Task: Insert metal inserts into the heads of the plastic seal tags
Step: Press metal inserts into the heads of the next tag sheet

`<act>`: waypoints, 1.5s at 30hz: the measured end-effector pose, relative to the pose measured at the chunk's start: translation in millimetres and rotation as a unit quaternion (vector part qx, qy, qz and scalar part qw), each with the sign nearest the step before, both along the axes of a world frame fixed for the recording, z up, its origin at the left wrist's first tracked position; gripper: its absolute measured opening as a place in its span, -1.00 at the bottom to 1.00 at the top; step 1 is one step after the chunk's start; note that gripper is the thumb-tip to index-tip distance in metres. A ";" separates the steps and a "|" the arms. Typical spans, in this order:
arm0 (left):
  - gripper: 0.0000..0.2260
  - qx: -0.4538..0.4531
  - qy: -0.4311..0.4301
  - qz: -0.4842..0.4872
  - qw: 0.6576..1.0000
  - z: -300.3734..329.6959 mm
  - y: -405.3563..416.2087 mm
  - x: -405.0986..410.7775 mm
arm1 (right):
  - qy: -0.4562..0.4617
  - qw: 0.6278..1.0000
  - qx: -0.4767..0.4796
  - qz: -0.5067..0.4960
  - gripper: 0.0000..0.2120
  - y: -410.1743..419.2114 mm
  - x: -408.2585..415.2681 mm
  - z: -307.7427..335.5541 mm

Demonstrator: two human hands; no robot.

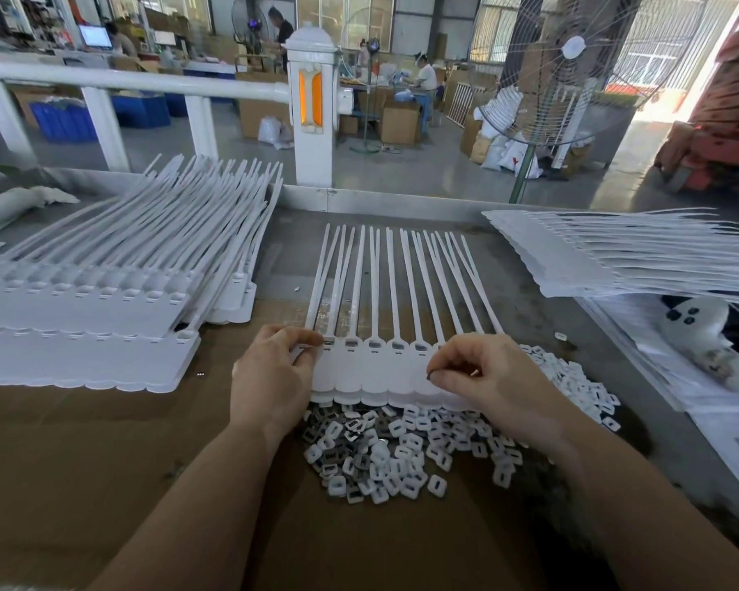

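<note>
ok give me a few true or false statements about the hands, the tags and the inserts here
1. The left hand grips the left end of the tag strip. True.
2. The insert pile lies beyond the strip, by the tails. False: it lies on the near side, below the strip's flat ends.
3. The right hand lies flat and open on the cardboard. False: its fingers are curled, pinching something small over the strip's right end.
4. Several heads in the strip already show metal inside. True.
5. The tag stacks at left stand upright. False: they lie flat.
</note>
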State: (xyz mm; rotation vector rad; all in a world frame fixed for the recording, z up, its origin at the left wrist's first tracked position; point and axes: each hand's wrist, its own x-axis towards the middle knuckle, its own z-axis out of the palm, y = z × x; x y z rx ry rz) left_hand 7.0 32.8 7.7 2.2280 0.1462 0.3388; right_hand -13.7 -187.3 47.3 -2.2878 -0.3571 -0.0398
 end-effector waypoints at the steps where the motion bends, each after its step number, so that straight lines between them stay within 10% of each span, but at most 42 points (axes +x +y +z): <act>1: -0.89 0.000 -0.001 0.000 1.000 0.1 0.0 0.0 | -0.004 1.000 -0.004 -0.010 -0.92 -1.4 0.8 -1.3; 13: -0.88 0.009 0.006 -0.001 1.000 1.2 -0.4 -1.0 | -0.136 0.962 -0.104 -0.212 -0.92 -28.6 21.6 -14.4; 45: -0.89 0.005 -0.013 0.004 1.000 -3.7 0.7 2.4 | -0.196 0.900 -0.380 -0.090 -0.72 -11.4 6.0 -12.4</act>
